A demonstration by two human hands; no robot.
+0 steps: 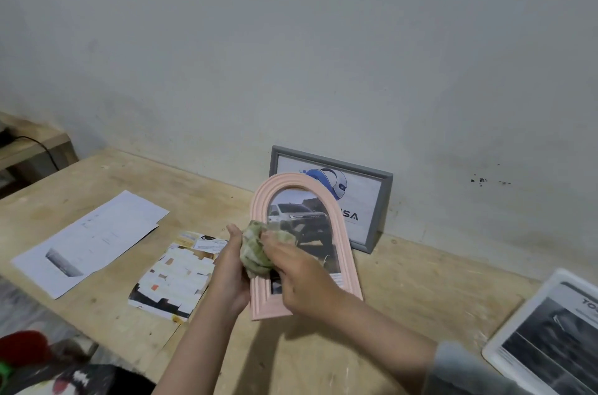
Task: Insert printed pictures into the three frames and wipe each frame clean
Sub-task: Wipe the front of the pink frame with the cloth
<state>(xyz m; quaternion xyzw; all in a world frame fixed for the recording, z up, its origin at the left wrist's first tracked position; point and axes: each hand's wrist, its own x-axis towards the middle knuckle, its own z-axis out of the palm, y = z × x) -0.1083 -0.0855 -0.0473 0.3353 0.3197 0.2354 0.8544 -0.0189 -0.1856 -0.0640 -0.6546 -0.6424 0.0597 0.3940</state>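
Note:
A pink arched frame (343, 252) with a car picture in it is held upright above the wooden table (404, 291). My left hand (230, 275) grips its left edge. My right hand (299, 278) presses a crumpled green and white cloth (257, 250) against the frame's front glass. Behind it a grey rectangular frame (383, 200) with a helmet picture leans on the wall. A white frame (547, 343) holding a black and white print lies flat at the table's right edge.
Loose printed sheets (90, 239) and a colour print (174, 281) lie on the table to the left. A wooden shelf with a black cable (38, 145) stands at far left. Dark and red objects (29, 352) fill the lower left corner.

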